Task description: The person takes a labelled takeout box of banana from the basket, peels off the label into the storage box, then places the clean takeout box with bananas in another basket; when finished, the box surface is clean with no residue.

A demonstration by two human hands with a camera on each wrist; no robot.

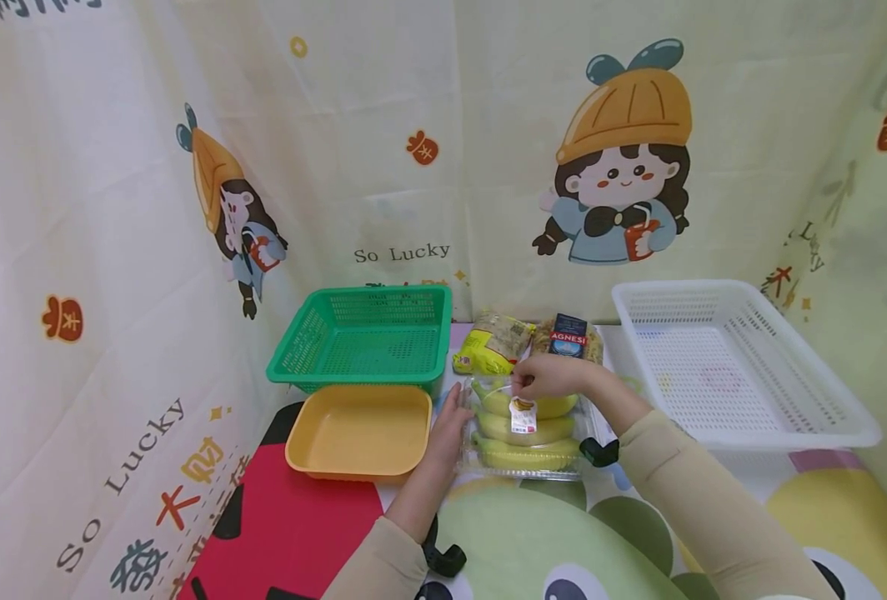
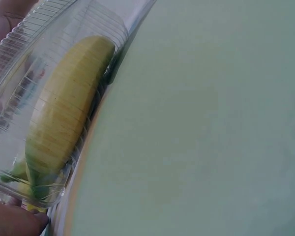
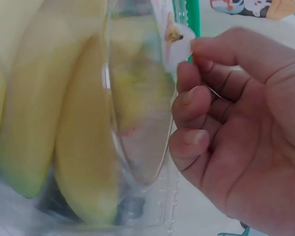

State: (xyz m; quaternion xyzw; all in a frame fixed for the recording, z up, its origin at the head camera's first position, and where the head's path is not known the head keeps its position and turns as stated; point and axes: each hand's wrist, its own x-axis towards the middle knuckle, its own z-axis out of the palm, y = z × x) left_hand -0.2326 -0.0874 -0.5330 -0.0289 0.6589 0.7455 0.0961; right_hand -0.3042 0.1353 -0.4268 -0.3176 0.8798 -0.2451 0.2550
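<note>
A clear plastic box (image 1: 469,461) of yellow-green bananas (image 1: 529,454) lies in front of me, with a white label (image 1: 523,417) on its lid. In the right wrist view, the thumb and forefinger of my right hand (image 3: 246,93) pinch the edge of the label (image 3: 179,51); its other fingers curl in beside the lid. From the head view, that right hand (image 1: 552,377) is over the far part of the box. My left hand (image 1: 443,433) lies along the box's left side, fingers extended. One banana (image 2: 69,103) shows through the ribbed wall in the left wrist view.
Behind the box lie a yellow bag (image 1: 492,343) and a pasta bag (image 1: 568,335) labelled Agnesi. To the left stand a green basket (image 1: 284,354) and, in front of it, an orange tub (image 1: 361,477). A white basket (image 1: 811,442) is at the right. Printed cloth (image 1: 488,100) hangs behind.
</note>
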